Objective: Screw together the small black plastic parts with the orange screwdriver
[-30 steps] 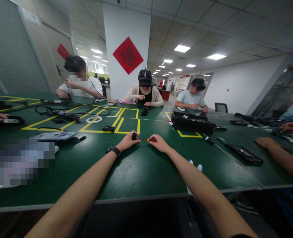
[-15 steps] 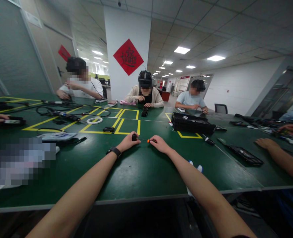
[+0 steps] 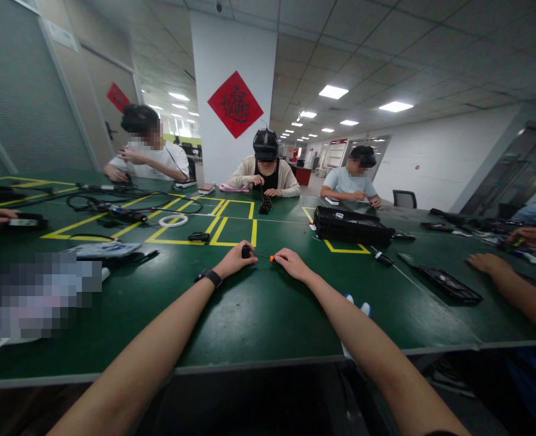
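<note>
My left hand [image 3: 232, 261], with a black watch on its wrist, pinches a small dark roundish part [image 3: 246, 251] above the green table. Closed on a thin screwdriver [image 3: 272, 258] is my right hand [image 3: 292, 265]; an orange collar shows at its fingertips, and the fingers hide the handle. The slim shaft points left toward the dark part. Whether the tip touches that part is too small to tell.
A black case-like device [image 3: 352, 225] lies beyond my right hand. A white ring [image 3: 172, 221], a small black item [image 3: 198, 237] and cables [image 3: 108, 209] lie to the left. A flat black panel [image 3: 444, 281] rests rightward. Several people sit around the table.
My right fingers have shifted slightly on the screwdriver, hiding the dark handle piece that showed before. My left hand has stayed in place.
</note>
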### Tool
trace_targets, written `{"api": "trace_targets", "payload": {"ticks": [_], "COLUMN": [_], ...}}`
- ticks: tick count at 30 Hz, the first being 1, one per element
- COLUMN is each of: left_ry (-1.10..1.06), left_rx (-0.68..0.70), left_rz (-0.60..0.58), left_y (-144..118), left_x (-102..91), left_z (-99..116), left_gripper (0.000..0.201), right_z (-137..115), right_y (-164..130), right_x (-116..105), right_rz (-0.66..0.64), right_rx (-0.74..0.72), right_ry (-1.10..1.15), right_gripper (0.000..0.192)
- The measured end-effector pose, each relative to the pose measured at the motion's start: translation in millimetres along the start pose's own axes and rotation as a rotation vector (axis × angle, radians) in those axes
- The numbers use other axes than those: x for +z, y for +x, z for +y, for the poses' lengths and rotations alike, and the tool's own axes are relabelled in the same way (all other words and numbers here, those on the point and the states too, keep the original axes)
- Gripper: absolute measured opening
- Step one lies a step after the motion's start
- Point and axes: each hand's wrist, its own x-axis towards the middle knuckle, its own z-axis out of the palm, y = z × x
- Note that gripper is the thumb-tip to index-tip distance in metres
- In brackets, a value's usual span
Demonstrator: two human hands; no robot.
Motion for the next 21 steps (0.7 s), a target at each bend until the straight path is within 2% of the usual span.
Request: {"api": "trace_targets", "payload": {"ticks": [5,11,21], "left_ry": [-0.006,0.013,0.048], "left_rx": [0.005,0.006,0.003], "left_rz": [0.006,0.014,0.027], "left_y": [0.0,-0.8,-1.5], "left_x": [0.5,0.6,0.1], "left_z": [0.1,3.0,5.6], "left_gripper": [0.036,0.035,0.032], "right_z": [-0.3,-4.2,-3.5], "right_y": [-1.0,-3.1,-1.3], "right_x": [1.0,-0.3,-1.3], "right_rz": [0.019,0.027,0.017], "right_rx": [0.001,0.030,0.018], "right_ry": [-0.006,0.008,0.003], "right_gripper": [0.011,0.019,0.011]}}
